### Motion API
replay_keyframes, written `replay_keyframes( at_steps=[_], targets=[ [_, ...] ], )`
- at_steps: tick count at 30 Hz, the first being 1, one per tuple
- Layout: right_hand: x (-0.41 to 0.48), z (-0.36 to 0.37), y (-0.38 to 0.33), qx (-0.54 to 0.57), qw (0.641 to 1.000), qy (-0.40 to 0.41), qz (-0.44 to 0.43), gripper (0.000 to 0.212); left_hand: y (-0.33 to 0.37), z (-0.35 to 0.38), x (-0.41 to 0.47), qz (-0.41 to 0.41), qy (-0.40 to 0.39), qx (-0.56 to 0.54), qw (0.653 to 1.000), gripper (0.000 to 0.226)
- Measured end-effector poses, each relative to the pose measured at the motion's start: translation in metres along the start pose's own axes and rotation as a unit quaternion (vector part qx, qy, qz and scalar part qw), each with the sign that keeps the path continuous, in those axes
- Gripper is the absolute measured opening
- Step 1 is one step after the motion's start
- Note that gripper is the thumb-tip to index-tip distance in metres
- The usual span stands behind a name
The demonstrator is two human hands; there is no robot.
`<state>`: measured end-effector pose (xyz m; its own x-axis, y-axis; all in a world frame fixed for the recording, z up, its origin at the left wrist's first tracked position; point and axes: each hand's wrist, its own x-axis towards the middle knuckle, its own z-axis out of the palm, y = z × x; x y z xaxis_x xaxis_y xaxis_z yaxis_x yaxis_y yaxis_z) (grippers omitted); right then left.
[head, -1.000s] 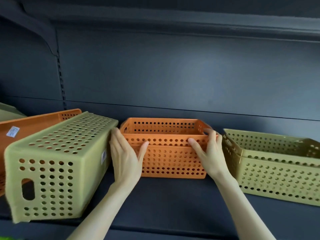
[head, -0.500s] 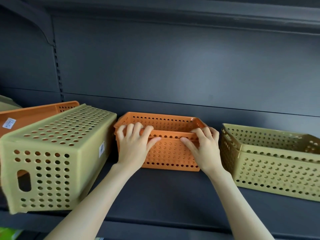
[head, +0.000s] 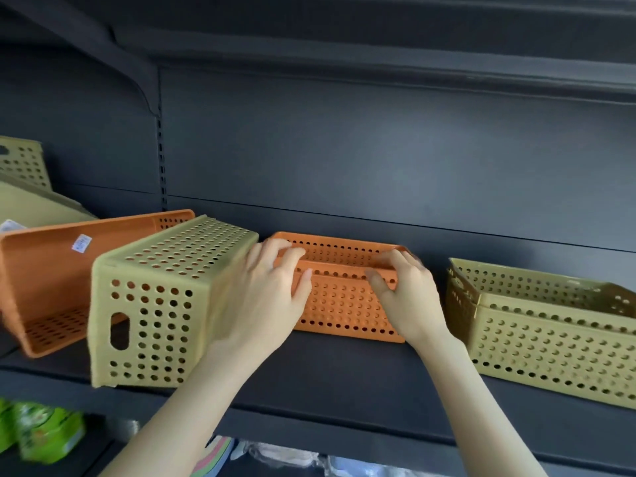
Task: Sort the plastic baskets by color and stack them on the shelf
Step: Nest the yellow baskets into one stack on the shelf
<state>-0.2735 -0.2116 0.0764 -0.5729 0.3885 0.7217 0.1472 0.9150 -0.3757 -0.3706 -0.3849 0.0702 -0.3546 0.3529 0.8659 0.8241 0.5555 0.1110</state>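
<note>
An orange perforated basket (head: 344,304) stands upright on the dark shelf (head: 344,383), near the back panel. My left hand (head: 272,297) grips its front rim at the left, fingers curled over the edge. At the right of that rim, my right hand (head: 406,297) holds it the same way. A green basket (head: 161,301) lies on its side just left of my left hand. Behind it, a second orange basket (head: 51,270) is tipped on its side. To the right sit nested green baskets (head: 550,332), upright.
More green baskets (head: 24,177) sit at the far left, partly cut off. A shelf bracket (head: 151,94) and slotted upright are at the upper left. Below the shelf edge are green packages (head: 44,435) and other goods. Bare shelf lies in front of the orange basket.
Both hands moved from the basket's sides up onto its front rim and curled over it. The view has shifted, showing more of the left and the level below.
</note>
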Motion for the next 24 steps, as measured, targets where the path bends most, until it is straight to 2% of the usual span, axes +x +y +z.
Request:
replay_keyframes(
  at_steps=[3,5,7,9,12,14,15,18,24],
  targets=[
    [-0.005,0.004,-0.033,0.078,0.996,0.004,-0.030,0.021,-0.018,-0.036,-0.022,-0.034,0.075,-0.023,0.996,0.030],
    [-0.010,0.013,-0.056,0.134,0.990,-0.004,-0.044,0.017,-0.036,-0.053,-0.038,-0.076,0.126,0.000,0.989,0.026],
    [-0.017,0.026,-0.078,0.189,0.981,-0.025,-0.048,0.015,-0.056,-0.066,-0.050,-0.137,0.151,0.019,0.979,0.032],
    [-0.023,0.041,-0.098,0.228,0.971,-0.051,-0.043,0.017,-0.074,-0.075,-0.057,-0.214,0.150,-0.016,0.965,0.045],
    [-0.031,0.064,-0.125,0.267,0.957,-0.110,-0.031,0.031,-0.096,-0.080,-0.058,-0.327,0.105,-0.163,0.925,0.059],
    [-0.036,0.078,-0.140,0.282,0.948,-0.145,-0.023,0.042,-0.108,-0.079,-0.054,-0.384,0.061,-0.263,0.883,0.057],
    [-0.038,0.084,-0.147,0.294,0.943,-0.156,-0.011,0.046,-0.112,-0.079,-0.050,-0.403,0.039,-0.306,0.862,0.048],
    [-0.045,0.098,-0.166,0.344,0.926,-0.151,0.033,0.049,-0.121,-0.082,-0.042,-0.410,0.013,-0.404,0.818,0.030],
    [-0.069,0.105,-0.193,0.372,0.924,-0.067,0.057,0.039,-0.134,-0.094,-0.055,-0.372,0.062,-0.454,0.807,0.028]
  ],
)
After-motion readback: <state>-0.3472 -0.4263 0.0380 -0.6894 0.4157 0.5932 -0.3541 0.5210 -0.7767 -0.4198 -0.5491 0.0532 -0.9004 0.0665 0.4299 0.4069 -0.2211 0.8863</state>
